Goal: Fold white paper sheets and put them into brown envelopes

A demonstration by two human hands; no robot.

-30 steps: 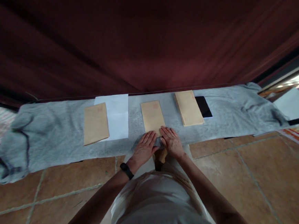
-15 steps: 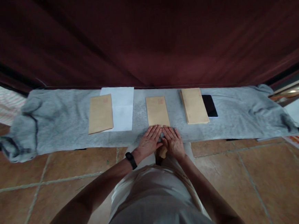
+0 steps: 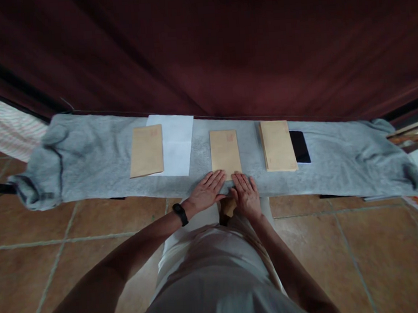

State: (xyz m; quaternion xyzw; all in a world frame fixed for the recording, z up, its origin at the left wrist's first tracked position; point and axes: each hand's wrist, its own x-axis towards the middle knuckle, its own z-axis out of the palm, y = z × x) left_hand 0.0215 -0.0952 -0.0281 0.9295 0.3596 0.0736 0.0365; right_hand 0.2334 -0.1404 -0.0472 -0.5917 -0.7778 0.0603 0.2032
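A brown envelope (image 3: 225, 150) lies in the middle of a grey cloth (image 3: 86, 156) spread over a long narrow surface. My left hand (image 3: 206, 191) and my right hand (image 3: 246, 194) lie flat side by side on the cloth, fingers stretched out, fingertips touching the envelope's near edge. A black band sits on my left wrist. Another brown envelope (image 3: 146, 150) lies to the left, partly over a white sheet (image 3: 174, 142). To the right sits a stack of brown envelopes (image 3: 277, 145) beside a black phone (image 3: 300, 146).
A dark red curtain (image 3: 222, 44) hangs behind the cloth-covered surface. Brown tiled floor (image 3: 347, 261) stretches below. Striped fabric (image 3: 4, 129) shows at far left; a white sheet and colourful print lie at far right.
The view has shifted, so everything sits a little further right and higher in frame. My hands stay flat at the middle envelope's near edge.
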